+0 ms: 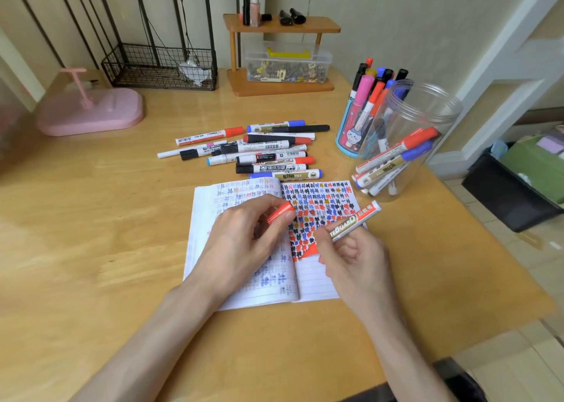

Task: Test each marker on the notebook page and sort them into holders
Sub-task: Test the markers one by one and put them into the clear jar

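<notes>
Under the grip of the right hand (pixel 354 258) on the marker (pixel 355 220), strokes are best laid lightly on bare page (pixel 317 279); the cap (pixel 280 212) is pinched by the left hand (pixel 241 243).

Wooden table (pixel 91 218), open notebook (pixel 314 279), loose markers (pixel 259 149), clear jar (pixel 421 117), blue holder (pixel 348 136), pink base (pixel 91 114), wire basket (pixel 158 65), small shelf (pixel 280 87)

Red cap (pixel 280 212); seemingly red-inked page (pixel 317 218).
</notes>
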Motion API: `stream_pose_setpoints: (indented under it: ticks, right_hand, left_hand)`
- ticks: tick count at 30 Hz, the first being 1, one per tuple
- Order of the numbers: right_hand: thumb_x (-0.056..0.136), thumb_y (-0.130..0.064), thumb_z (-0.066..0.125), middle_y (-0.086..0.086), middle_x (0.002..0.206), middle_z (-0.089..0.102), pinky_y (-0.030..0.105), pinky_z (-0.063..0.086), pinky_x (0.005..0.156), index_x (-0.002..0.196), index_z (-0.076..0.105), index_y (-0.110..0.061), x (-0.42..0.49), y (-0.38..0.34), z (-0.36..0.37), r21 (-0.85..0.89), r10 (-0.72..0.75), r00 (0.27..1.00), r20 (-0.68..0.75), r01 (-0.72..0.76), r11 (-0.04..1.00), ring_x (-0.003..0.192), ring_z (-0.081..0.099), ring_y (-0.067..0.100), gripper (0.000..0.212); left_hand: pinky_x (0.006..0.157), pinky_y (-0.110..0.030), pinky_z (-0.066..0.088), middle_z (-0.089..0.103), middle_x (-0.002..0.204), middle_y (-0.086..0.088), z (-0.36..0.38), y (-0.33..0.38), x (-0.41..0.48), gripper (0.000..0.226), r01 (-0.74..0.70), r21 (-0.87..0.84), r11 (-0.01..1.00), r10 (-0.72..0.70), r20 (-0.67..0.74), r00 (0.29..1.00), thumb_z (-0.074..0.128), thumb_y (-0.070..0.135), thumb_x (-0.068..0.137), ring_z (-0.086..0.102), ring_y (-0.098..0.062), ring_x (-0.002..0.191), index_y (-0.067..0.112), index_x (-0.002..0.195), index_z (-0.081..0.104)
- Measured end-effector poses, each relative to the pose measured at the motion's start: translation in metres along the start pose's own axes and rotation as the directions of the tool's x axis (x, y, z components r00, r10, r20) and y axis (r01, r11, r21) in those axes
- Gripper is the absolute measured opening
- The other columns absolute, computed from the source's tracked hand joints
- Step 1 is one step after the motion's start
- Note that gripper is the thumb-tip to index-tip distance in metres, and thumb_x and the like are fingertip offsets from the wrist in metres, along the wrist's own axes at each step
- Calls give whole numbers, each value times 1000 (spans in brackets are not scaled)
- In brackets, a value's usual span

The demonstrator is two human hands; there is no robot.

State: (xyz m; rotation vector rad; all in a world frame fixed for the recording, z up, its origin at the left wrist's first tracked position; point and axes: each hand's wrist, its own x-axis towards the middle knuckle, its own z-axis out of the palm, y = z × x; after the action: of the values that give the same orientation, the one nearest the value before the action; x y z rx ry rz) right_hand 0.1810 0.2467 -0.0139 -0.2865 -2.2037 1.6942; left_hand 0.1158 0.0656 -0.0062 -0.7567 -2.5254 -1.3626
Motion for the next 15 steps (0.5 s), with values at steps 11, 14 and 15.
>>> stream_pose_setpoints:
  ticks: [11,14,15]
  right_hand:
    - [96,-8,71,0,58,65,23,46,51,79,64,-13,1,0,0,29,-9,1000,15,8,1000,50,59,12,18]
    - [96,-11,72,0,61,67,30,48,51,78,64,-13,0,1,-1,-18,-23,999,38,24,1000,53,63,19,19]
    - [96,-10,71,-1,60,66,29,47,51,78,64,-13,0,1,0,-11,-21,999,32,22,1000,53,62,17,19]
  left_hand:
    - [60,-25,45,64,76,14,1,1,0,16,8,15,1000,-8,-18,1000,59,43,104,59,-9,65,30,102,67]
    - [65,-15,40,63,88,19,2,0,0,18,-2,41,999,3,-43,999,59,42,103,59,-2,73,28,109,68]
    - [66,-14,40,62,91,18,2,0,0,19,-10,48,999,13,-47,999,58,41,104,59,-3,75,27,112,68]
